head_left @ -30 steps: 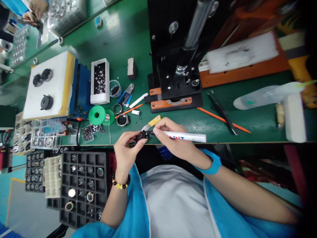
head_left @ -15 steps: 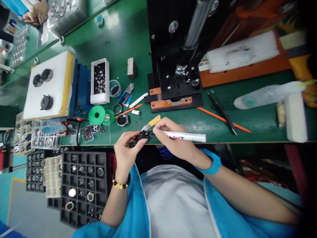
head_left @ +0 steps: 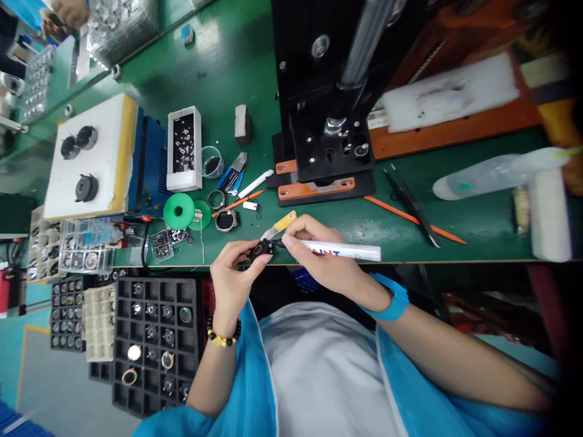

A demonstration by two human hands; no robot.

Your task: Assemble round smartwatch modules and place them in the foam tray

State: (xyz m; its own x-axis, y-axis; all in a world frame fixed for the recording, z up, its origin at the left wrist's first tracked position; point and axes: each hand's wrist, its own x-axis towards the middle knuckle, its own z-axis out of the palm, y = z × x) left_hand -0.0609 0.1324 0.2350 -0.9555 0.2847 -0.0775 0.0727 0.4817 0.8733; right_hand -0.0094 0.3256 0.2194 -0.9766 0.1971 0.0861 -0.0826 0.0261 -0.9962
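Observation:
Between the thumb and fingers of my left hand (head_left: 235, 267) is a black watch case (head_left: 259, 249), held tilted at the bench's front edge. My right hand (head_left: 319, 252) grips a white paint marker (head_left: 348, 250) like a pen. The marker's dark tip points left and meets the side of the watch case, though whether it touches I cannot tell. Just behind the case lies a knife with a yellow handle (head_left: 286, 221). Beyond my left hand are a dark watch case with a metal rim (head_left: 226, 221) and a ring (head_left: 216, 199).
A black press (head_left: 334, 158) stands behind my hands. Tweezers (head_left: 416, 209) and a squeeze bottle (head_left: 483, 176) lie to the right. Leftward are a solder spool (head_left: 178, 210), a white parts box (head_left: 184, 181) and a foam-topped block (head_left: 98, 161). A black compartment tray (head_left: 177, 291) sits below the bench edge. Another person's hands (head_left: 68, 13) show top left.
My hands, the marker and the watch case hold nearly the same pose. The view has shifted very slightly. At the top left, the other person's hands have moved a little.

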